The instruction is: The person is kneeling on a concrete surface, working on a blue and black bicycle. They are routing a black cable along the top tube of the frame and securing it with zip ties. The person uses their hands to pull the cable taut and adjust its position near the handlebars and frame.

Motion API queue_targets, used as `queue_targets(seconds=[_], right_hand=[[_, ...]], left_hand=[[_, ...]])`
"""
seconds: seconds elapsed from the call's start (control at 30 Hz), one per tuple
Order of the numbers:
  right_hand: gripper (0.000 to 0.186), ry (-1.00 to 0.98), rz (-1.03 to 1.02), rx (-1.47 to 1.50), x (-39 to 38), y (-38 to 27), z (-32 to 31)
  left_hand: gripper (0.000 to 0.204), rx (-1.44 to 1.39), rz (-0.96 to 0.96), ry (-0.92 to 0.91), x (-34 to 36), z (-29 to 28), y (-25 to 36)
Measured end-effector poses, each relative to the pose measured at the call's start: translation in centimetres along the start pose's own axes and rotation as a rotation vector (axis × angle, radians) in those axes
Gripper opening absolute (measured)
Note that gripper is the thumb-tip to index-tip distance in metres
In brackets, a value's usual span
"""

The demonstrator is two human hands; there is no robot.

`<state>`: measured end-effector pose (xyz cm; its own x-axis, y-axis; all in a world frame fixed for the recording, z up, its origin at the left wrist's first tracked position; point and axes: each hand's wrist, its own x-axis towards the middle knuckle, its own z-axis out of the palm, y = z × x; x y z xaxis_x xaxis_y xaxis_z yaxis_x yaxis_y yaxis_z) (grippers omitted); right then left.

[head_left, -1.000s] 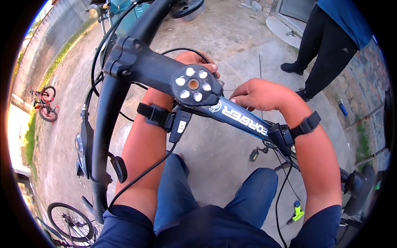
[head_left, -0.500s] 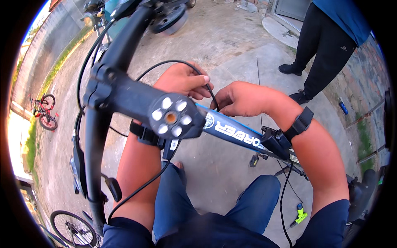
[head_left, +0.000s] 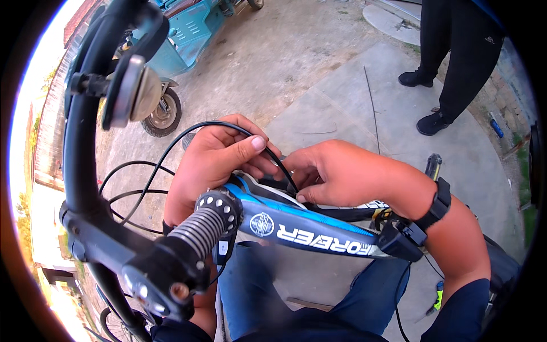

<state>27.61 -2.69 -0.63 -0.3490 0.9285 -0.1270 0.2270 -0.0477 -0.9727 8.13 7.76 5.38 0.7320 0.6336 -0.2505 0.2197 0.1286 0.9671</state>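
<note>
A bicycle with a dark blue frame tube (head_left: pixel 307 231) stands in front of me, its black handlebar (head_left: pixel 81 154) at the left. Between the tube and the stem (head_left: pixel 108 235) shows a ribbed steering column (head_left: pixel 196 231). On the far side of the tube, my left hand (head_left: pixel 219 151) is closed, with a black cable (head_left: pixel 212 123) running over its fingers by the thumb. My right hand (head_left: pixel 319 174) pinches that cable lower down, close to the tube; its fingertips are partly hidden. Other cable loops (head_left: pixel 131 163) hang left of my left wrist.
A round silver fitting (head_left: pixel 137 94) sits on the handlebar. A person's legs (head_left: pixel 458 62) stand at the far right, near a small blue object (head_left: pixel 497 129). Beyond the handlebar is a teal vehicle (head_left: pixel 194 37). A yellow-green tool (head_left: pixel 438 296) lies at lower right.
The handlebar and stem have swung lower and nearer in view, baring the ribbed column. The view has shifted. Both hands stay at the black cable beside the tube.
</note>
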Motion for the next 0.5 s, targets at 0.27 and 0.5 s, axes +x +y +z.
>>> queue_targets(seconds=[0.27, 0.5], right_hand=[[0.035, -0.206, 0.000, -0.043, -0.3, 0.9, -3.0], [0.027, -0.212, -0.050, 0.037, 1.0, 2.6, -2.1]], left_hand=[[0.012, -0.023, -0.005, 0.034, 0.2, -0.2, -0.3], [0.012, -0.027, -0.001, 0.072, 0.2, 0.0, -0.4]])
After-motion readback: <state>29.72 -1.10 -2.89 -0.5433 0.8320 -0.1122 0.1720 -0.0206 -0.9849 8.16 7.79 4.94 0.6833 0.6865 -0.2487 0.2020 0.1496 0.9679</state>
